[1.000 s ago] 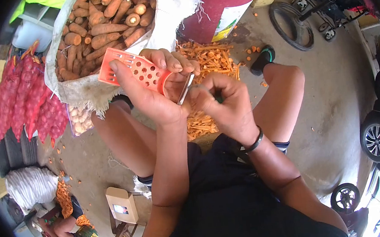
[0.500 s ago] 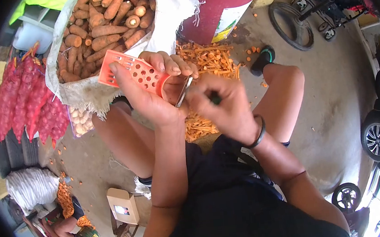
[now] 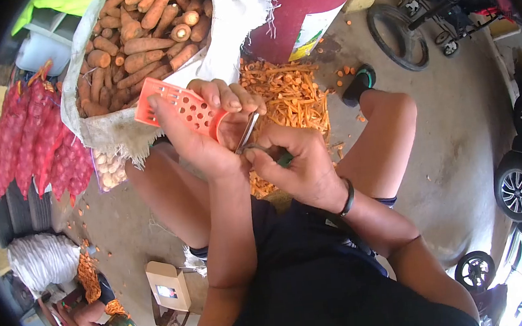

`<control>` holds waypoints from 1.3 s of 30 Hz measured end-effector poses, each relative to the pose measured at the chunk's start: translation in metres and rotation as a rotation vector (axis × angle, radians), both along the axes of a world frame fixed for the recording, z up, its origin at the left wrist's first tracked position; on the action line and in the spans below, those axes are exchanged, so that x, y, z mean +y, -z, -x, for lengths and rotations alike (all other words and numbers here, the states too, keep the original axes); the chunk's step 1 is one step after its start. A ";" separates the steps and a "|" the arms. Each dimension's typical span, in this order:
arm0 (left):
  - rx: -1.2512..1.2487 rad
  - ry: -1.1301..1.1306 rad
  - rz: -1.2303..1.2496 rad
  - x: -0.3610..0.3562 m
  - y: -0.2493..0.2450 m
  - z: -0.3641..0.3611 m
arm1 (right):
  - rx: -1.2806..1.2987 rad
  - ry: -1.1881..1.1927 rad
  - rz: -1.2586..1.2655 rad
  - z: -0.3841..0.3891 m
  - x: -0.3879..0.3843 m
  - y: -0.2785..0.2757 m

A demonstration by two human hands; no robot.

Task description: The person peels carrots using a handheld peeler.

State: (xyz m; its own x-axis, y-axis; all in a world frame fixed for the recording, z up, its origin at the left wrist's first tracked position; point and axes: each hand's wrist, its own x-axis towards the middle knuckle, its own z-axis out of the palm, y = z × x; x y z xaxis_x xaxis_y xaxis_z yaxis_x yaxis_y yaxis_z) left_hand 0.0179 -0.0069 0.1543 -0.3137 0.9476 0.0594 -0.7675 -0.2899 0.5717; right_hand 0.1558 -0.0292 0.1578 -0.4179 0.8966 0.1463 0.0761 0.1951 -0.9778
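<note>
My left hand [image 3: 205, 127] grips an orange plastic grater [image 3: 185, 107] with round holes and a metal blade [image 3: 246, 132] at its near end. Fingers of my right hand [image 3: 298, 163] are pinched at the lower tip of that blade; what they hold, if anything, is too small to make out. Something dark green shows within the right palm. Behind the grater stands a white sack [image 3: 94, 131] full of whole carrots [image 3: 140, 62]. Cut carrot pieces [image 3: 296, 104] lie heaped beneath and beyond my hands.
A maroon bin [image 3: 283, 21] stands ahead. Red net bags [image 3: 26, 137] hang at the left. Another person [image 3: 83, 324] sits at the lower left near a white sack [image 3: 43, 259]. A cardboard box [image 3: 167, 286] is behind my left arm; wheels [image 3: 516, 187] are at the right.
My right hand has moved slightly left and down, and its fingers now meet the blade's lower end. The left hand keeps the grater in nearly the same place.
</note>
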 end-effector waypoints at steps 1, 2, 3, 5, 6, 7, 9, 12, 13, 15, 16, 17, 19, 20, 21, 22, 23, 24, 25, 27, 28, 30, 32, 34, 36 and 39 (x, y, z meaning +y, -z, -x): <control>0.009 0.004 0.000 -0.001 0.001 0.000 | -0.043 -0.035 0.074 -0.002 -0.001 -0.002; 0.026 0.052 -0.021 -0.002 0.001 0.000 | 0.029 -0.001 0.140 -0.003 0.002 0.001; 0.003 0.066 -0.010 -0.003 0.002 0.001 | 0.101 0.032 0.210 -0.004 0.006 0.008; -0.036 0.098 0.003 0.002 0.002 0.001 | 0.254 0.095 0.294 -0.004 0.013 0.012; -0.108 0.095 0.005 0.004 0.000 0.002 | 0.332 0.125 0.309 -0.006 0.016 0.012; -0.181 0.092 0.008 0.007 -0.001 0.001 | 0.409 0.155 0.324 -0.009 0.019 0.012; -0.327 0.086 0.016 0.010 -0.006 0.000 | 0.453 0.159 0.333 -0.014 0.023 0.013; -0.134 -0.163 0.143 0.010 -0.021 -0.012 | 0.463 0.194 0.338 -0.014 0.018 0.011; -0.078 -0.166 0.103 0.010 -0.020 -0.012 | 0.427 0.181 0.325 -0.013 0.016 0.009; 0.033 -0.171 0.026 0.009 -0.019 -0.012 | 0.418 0.169 0.313 -0.009 0.014 0.004; 0.067 -0.211 0.070 0.009 -0.022 -0.015 | 0.444 0.170 0.313 -0.007 0.013 0.002; 0.100 -0.251 0.113 0.010 -0.028 -0.020 | 0.471 0.171 0.312 -0.006 0.012 0.000; 0.142 -0.296 0.134 0.009 -0.030 -0.021 | 0.468 0.190 0.306 -0.005 0.011 -0.003; 0.150 -0.299 0.114 0.007 -0.025 -0.018 | 0.468 0.200 0.303 -0.005 0.010 -0.004; 0.159 -0.303 0.095 0.006 -0.023 -0.016 | 0.461 0.201 0.303 -0.004 0.009 -0.005; 0.142 -0.310 0.101 0.005 -0.023 -0.015 | 0.455 0.201 0.304 -0.004 0.008 -0.005; 0.125 -0.316 0.107 0.004 -0.022 -0.014 | 0.448 0.202 0.305 -0.004 0.008 -0.005; 0.107 -0.323 0.113 0.003 -0.022 -0.014 | 0.425 0.207 0.304 -0.003 0.008 -0.005; 0.106 -0.321 0.116 0.002 -0.023 -0.014 | 0.402 0.212 0.304 -0.003 0.008 -0.005; 0.103 -0.316 0.122 0.000 -0.027 -0.015 | 0.369 0.218 0.306 -0.002 0.008 -0.004; 0.108 -0.303 0.107 -0.001 -0.028 -0.015 | 0.360 0.217 0.307 -0.002 0.008 -0.004; 0.117 -0.278 0.077 -0.002 -0.029 -0.014 | 0.336 0.214 0.316 -0.002 0.008 -0.004; 0.101 -0.269 0.043 -0.002 -0.028 -0.014 | 0.308 0.214 0.330 -0.002 0.009 -0.007; 0.094 -0.263 0.020 -0.001 -0.028 -0.014 | 0.311 0.204 0.331 -0.003 0.010 -0.006; 0.096 -0.259 0.009 -0.002 -0.027 -0.013 | 0.308 0.199 0.337 -0.003 0.010 -0.006; 0.127 -0.240 -0.027 -0.002 -0.024 -0.012 | 0.301 0.189 0.340 -0.002 0.009 -0.006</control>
